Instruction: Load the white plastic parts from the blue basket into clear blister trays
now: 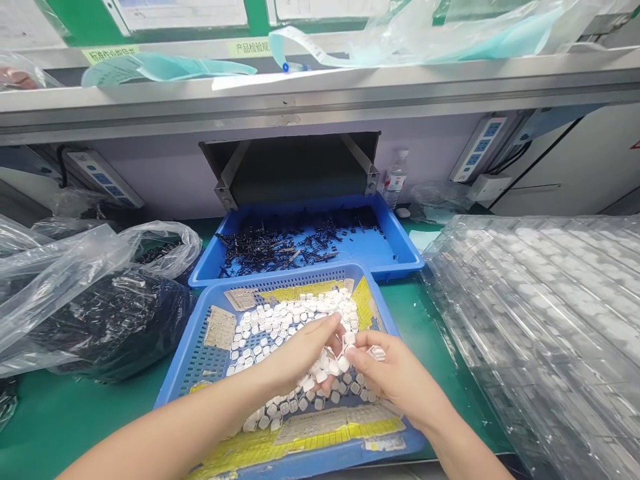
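A blue perforated basket [320, 460] patched with yellow and tan tape holds a spread of small white square caps [280, 320] with rounded corners. Over its right half, my left hand [313, 347] is cupped around several of these caps, its palm side partly hidden. My right hand [387, 360] pinches a single white cap [350, 339] between thumb and fingertips, close beside the left hand's fingers. More caps show near the curled fingers of the right hand.
Behind the basket stands a blue tray [360, 253] with small black plastic parts, below a conveyor opening [300, 167]. Clear bags of black parts [115, 313] lie at left. Stacked clear plastic trays [540, 320] fill the right. A water bottle [395, 180] stands at the back.
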The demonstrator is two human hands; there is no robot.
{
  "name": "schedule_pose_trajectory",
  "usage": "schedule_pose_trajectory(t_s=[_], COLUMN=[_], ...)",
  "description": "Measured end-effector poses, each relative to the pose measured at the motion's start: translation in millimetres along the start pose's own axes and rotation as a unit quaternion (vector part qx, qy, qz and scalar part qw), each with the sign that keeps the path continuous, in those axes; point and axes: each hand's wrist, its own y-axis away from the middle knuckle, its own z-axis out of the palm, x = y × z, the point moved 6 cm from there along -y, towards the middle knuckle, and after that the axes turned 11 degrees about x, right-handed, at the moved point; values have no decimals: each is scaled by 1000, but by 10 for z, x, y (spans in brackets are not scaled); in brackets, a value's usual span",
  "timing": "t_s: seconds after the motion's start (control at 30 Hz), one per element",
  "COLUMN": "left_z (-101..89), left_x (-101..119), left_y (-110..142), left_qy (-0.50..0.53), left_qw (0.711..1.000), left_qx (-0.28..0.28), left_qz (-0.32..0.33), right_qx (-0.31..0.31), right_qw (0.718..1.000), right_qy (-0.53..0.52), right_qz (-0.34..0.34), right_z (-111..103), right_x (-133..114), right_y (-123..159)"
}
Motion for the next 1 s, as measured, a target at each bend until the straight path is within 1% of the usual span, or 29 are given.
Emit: schedule_pose_trajectory(t_s=[0.13,0.2,0.3,0.33,0.37,0.4,0.47,0.57,0.63,0.67,0.7,0.77,0.83,0.9,1.0], left_z=[19,20,-5,-14,-17,-12,9,27,16,6,-4,-10,5,26,39], left_x=[18,22,16,19,26,36,58,84,108,116,122,124,116,104,82], left_y=[-14,-26,-54,-61,-64,-62,-48,-28,-22,-19,-16,-1,19,38,47], left_qy=[65,105,167,183,196,206,219,229,227,219,209,194,196,207,219], left_qw=[997,993,983,980,978,976,973,971,972,975,977,980,980,978,975], left_qx=[-35,-48,-44,-40,-40,-44,-56,-56,-42,-34,-25,-20,-26,-32,-19], left_qz=[-19,-31,-56,-60,-60,-58,-54,-49,-37,-32,-28,-25,-27,-24,-25], right_qx=[-13,-20,20,35,48,57,72,100,107,107,108,109,100,81,65], right_qw=[990,973,930,920,918,924,949,986,992,987,975,944,914,889,842], right_qy=[-131,-220,-358,-382,-388,-375,-306,-137,-3,64,125,216,271,314,378], right_qz=[49,71,83,77,66,54,34,-9,-65,-104,-145,-224,-284,-323,-379], right_z=[18,41,8,-10,-28,-41,-59,-89,-94,-89,-80,-56,-17,36,121], right_x=[59,60,44,35,27,20,18,10,-26,-53,-81,-123,-139,-129,-122], right_y=[29,46,50,50,50,51,54,55,60,68,81,117,157,189,231])
